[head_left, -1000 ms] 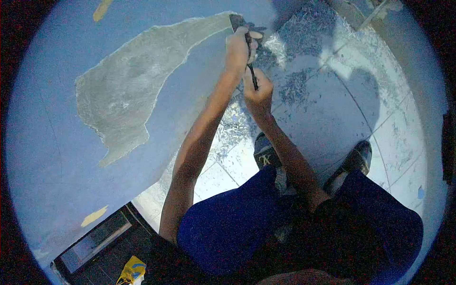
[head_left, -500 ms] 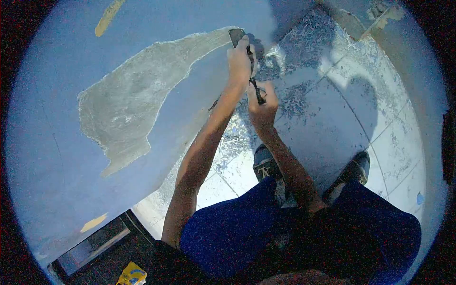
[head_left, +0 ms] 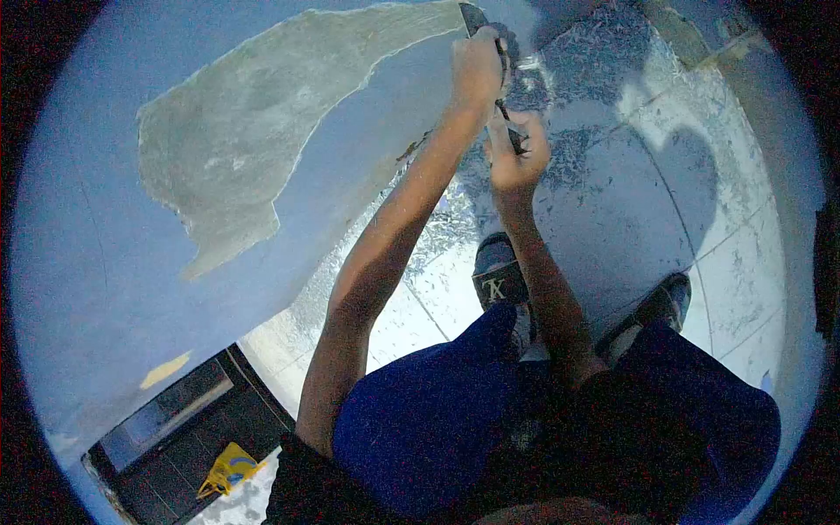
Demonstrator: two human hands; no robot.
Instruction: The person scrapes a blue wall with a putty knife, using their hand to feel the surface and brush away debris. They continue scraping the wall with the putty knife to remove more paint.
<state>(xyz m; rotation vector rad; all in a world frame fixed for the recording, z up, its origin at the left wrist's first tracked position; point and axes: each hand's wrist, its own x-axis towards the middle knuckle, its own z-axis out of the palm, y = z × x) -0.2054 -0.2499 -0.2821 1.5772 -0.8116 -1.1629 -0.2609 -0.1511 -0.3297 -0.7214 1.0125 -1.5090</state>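
A dark-bladed scraper (head_left: pixel 472 17) meets the blue-painted wall at the upper right end of a bare grey patch (head_left: pixel 236 131), whose edge is ragged. My left hand (head_left: pixel 478 74) is closed around the scraper close to its blade. Lower down, my right hand (head_left: pixel 519 162) grips the rear of the black handle, thumb and fingers wrapped over it. Part of the handle is hidden by my fingers. Peeled flakes (head_left: pixel 573 66) lie thickly on the floor beneath and beyond both hands.
My sandalled feet (head_left: pixel 500 271) stand on the pale tiled floor (head_left: pixel 429 306). At the lower left, a yellow bag (head_left: pixel 229 468) lies on dark tiles by a doorway-like opening. A pale yellowish mark (head_left: pixel 164 370) shows on the wall above it. Another wall rises at the right.
The view has shifted, so the wall patch sits higher in the picture. Both hands still hold the scraper at the patch's upper right end, and more of the yellow bag shows.
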